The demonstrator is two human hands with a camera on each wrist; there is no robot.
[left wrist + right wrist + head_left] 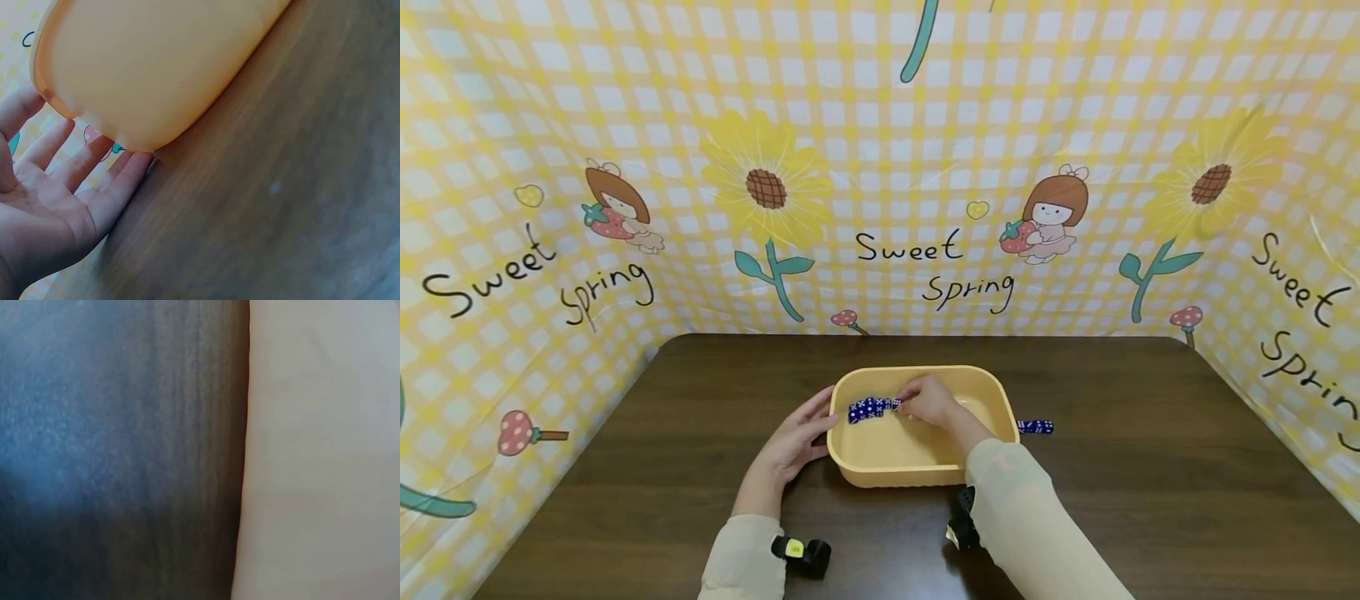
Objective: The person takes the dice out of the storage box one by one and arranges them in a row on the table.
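Observation:
A yellow rectangular tub [895,477] stands on the dark wooden table. Inside it, toward the left, several blue dice [867,410] with white dots lie in a close row. My right hand [934,402] reaches over the front rim and pinches a die [897,404] at the row's right end. At the tub's left end is my left hand [793,442], its fairly straight fingers touching the outer wall [156,81] and its thumb at the rim. In the right wrist view, the tub's pale wall [319,450] fills the right side and the right hand is out of sight.
More blue dice [1036,427] lie in a short row on the table [1120,500], just beyond the tub's right end. A yellow checked cloth [917,167] printed with flowers and lettering hangs around the table's back and sides.

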